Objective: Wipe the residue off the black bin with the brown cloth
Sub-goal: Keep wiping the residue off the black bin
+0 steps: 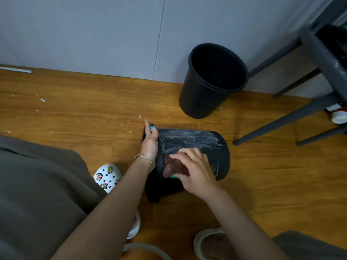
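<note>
Wood-look floor (75,113), grey wall (93,34) — left hand (150,141) grips black bin (216,147) rim; right hand (195,171) clutches brown cloth (169,168); bin's print unreadable.

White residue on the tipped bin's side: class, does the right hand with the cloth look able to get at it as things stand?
Probably yes. The right hand presses the brown cloth on the black bin just below the white residue, which faces up uncovered. The left hand grips only the rim.

left hand (150,141) grips black bin (216,147) rim | right hand (195,169) presses brown cloth (171,168)
</note>
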### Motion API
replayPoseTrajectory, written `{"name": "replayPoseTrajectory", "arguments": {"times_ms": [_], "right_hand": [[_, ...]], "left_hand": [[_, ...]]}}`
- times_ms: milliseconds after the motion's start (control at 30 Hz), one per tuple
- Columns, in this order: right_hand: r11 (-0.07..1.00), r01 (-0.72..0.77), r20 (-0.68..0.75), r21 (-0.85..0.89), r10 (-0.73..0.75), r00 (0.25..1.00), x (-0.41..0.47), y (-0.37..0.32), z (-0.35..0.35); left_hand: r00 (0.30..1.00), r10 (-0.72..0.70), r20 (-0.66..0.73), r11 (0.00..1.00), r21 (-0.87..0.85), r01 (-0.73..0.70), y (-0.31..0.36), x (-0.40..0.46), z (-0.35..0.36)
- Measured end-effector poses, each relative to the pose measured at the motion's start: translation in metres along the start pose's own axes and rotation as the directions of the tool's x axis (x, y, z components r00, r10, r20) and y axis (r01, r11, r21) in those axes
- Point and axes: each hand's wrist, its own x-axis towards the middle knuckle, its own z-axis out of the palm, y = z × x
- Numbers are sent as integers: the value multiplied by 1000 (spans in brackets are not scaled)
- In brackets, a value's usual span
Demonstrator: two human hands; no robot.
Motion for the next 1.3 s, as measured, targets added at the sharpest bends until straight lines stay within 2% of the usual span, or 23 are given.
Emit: {"name": "replayPoseTrajectory", "arguments": {"times_ms": [100,200,433,600,733,900,1000,1133,1200,1300], "right_hand": [[996,-64,-61,67,68,996,-9,-3,14],[996,1,-83,91,6,997,-15,-4,19],[995,46,-62,-90,-52,997,19,-6,7],[986,-123,8,-111,125,992,51,-21,-9],[989,-113,102,-98,123,987,61,-22,-13],[995,-94,25,-29,94,995,14,-17,2],[993,-109,-16,-46,109,994,5,-18,7],[987,-117,-7,-108,117,993,26,-25,0],[983,-160,11,-90,161,987,33,-28,-2],[965,-257,-47,-53,254,966,21,-31,9]], "left_hand": [[1000,19,-22,1000,7,-19,0,2,2],[999,16,-41,1000,-13,-17,1,5,4],[999,33,10,997,-72,-32,-3,0,1],[998,66,15,994,-83,-64,-6,-5,2],[998,61,17,995,-84,-60,-7,-2,0],[998,45,-38,993,-107,-49,1,9,3],[999,13,-40,993,-115,-18,4,14,5],[998,51,-29,996,-78,-53,0,8,4],[998,60,-16,996,-60,-61,0,6,3],[999,36,-15,997,-69,-37,2,8,2]]}}
